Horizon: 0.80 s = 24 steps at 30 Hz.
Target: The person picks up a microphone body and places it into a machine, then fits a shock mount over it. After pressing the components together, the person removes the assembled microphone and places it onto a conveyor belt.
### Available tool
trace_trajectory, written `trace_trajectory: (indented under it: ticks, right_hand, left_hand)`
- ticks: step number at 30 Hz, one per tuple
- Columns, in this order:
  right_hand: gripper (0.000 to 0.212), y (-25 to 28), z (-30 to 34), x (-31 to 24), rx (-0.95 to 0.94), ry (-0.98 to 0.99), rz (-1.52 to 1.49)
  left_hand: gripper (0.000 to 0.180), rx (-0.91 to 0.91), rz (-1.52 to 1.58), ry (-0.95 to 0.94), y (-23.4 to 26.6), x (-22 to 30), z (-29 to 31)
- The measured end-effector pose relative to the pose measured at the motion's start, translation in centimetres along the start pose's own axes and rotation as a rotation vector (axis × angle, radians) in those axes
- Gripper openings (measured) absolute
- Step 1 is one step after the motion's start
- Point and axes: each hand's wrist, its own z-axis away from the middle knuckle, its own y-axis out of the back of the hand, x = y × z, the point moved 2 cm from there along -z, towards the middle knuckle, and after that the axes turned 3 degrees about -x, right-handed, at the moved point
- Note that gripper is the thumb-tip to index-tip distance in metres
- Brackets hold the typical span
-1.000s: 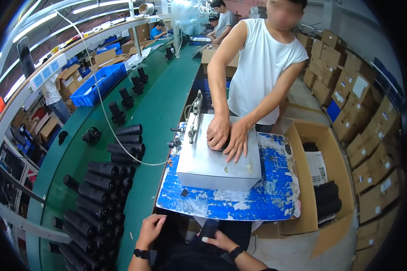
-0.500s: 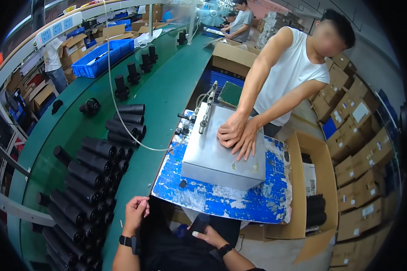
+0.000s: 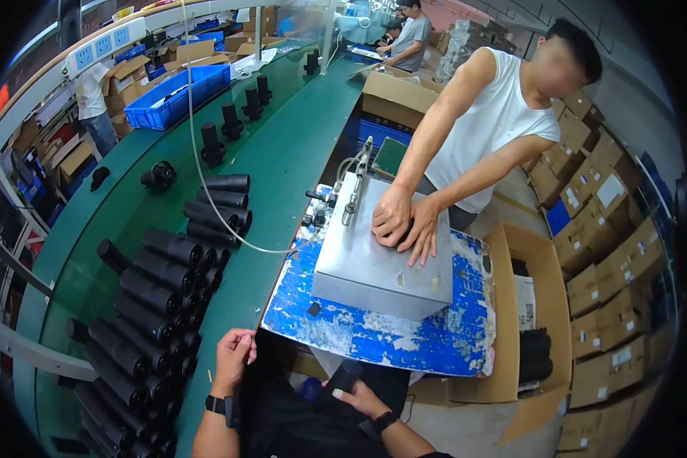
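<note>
My left hand (image 3: 235, 356) rests by the near edge of the green bench, its fingers curled together and nothing visible in them. In my right hand (image 3: 364, 401), low over my lap, is a black cylindrical tube (image 3: 345, 378), held tilted. Ahead of me stands a metal box (image 3: 343, 272) with a small pneumatic fitting (image 3: 356, 191) on top. A co-worker's hands (image 3: 406, 225) press on that box, over a dark piece they partly cover. Many similar black tubes (image 3: 149, 294) lie piled on the bench to my left.
The metal box stands on a worn blue board (image 3: 298, 313). An open carton (image 3: 504, 320) with black parts is at the right. Across the green bench (image 3: 282, 145) runs a pale hose (image 3: 198, 183). A blue bin (image 3: 177, 99) and upright black parts (image 3: 230, 122) are farther off.
The whole view has shifted slightly. The co-worker's hands have moved a little on the metal box, and more of the dark piece shows between them. My hands keep nearly the same pose.
</note>
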Motion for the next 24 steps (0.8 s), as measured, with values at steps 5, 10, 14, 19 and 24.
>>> trace_trajectory:
  ticks: [5, 10, 14, 19, 24]
  right_hand:
    - [0.058, 0.5, 1.7, -9.4, -0.084, 0.234, -0.071]
    - [0.054, 5.3, -1.0, -27.2, 0.503, 0.864, 0.285]
    - [0.04, 13.9, -7.5, -35.9, 0.764, 0.81, 0.52]
    - [0.032, 17.7, -12.9, -35.6, 0.783, 0.857, 0.639]
    - [0.043, 15.2, -13.2, -37.0, 0.793, 0.773, 0.792]
  left_hand:
    - [0.013, -0.01, -0.014, -0.001, 0.0, -0.2, -0.2]
    - [0.015, -0.003, -0.002, 0.0, 0.7, -0.1, 0.2]
    - [0.013, 0.0, -0.009, -0.003, -0.1, -0.1, -0.2]
    - [0.014, -0.004, -0.027, 0.0, -0.1, -0.5, -0.3]
    - [0.014, 0.01, -0.038, 0.041, 0.3, -0.1, 0.3]
